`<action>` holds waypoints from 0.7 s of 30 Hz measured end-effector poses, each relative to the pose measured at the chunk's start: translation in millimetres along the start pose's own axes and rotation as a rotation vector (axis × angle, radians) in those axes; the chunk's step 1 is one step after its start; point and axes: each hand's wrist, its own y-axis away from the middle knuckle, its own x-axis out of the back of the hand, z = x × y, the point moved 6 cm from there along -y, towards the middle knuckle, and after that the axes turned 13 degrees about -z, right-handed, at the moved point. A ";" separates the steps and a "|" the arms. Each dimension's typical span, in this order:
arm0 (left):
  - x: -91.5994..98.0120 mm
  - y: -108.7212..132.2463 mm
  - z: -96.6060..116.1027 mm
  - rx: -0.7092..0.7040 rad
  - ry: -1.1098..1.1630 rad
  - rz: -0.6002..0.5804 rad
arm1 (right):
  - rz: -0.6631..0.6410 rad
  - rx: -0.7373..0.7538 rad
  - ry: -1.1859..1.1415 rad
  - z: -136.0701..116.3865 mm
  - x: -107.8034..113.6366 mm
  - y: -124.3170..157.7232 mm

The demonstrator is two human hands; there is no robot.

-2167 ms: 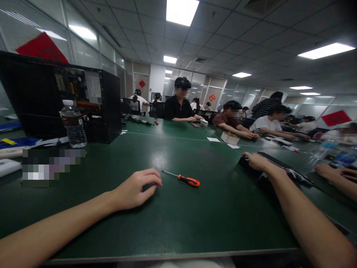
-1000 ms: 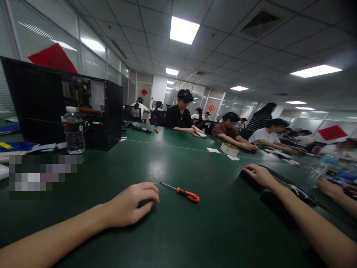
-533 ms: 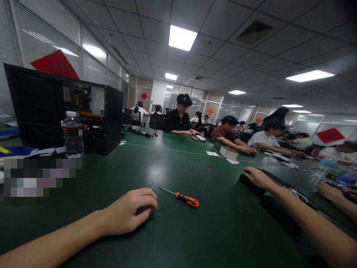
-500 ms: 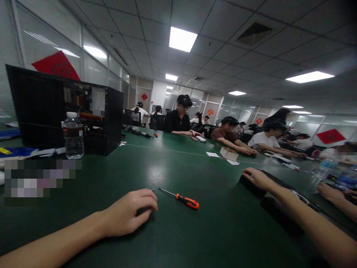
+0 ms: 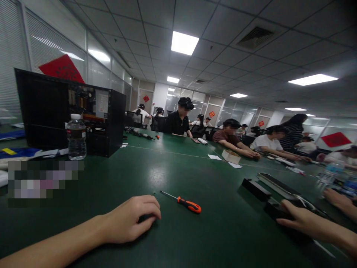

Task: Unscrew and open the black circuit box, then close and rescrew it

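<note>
On the near side of the green table rests my left hand (image 5: pixel 136 219), its fingers loosely bent and the thumb apart, with nothing visible in it. A screwdriver (image 5: pixel 189 205) with an orange and black handle lies just to the right of that hand, its shaft pointing left. My right hand (image 5: pixel 302 219) is on a black box-shaped piece (image 5: pixel 275 211) at the right, thumb on the near side and fingers over the top; part of the piece is hidden by the hand. Just beyond it lies another black oblong piece (image 5: pixel 256 189).
An open black computer case (image 5: pixel 117 123) stands at the left, with a water bottle (image 5: pixel 76 143) in front. A long dark device (image 5: pixel 279 186) with a pale edge lies at the right, near a co-worker's hand (image 5: pixel 338 201). A small open box (image 5: pixel 231 157) stands farther back.
My right hand has moved from the farther black piece back toward me, onto the nearer one. My left hand and the screwdriver stay in place; the view has shifted slightly.
</note>
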 end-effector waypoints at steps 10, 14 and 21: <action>-2.9 -0.2 3.8 0.006 0.052 -0.030 | -0.151 0.000 -0.075 -55.7 8.1 13.5; -5.7 -2.2 6.0 0.023 0.088 -0.054 | -0.213 0.176 0.003 -157.7 26.8 50.3; -5.1 1.5 6.9 0.101 0.149 0.026 | -0.300 0.714 0.124 -363.5 28.4 95.6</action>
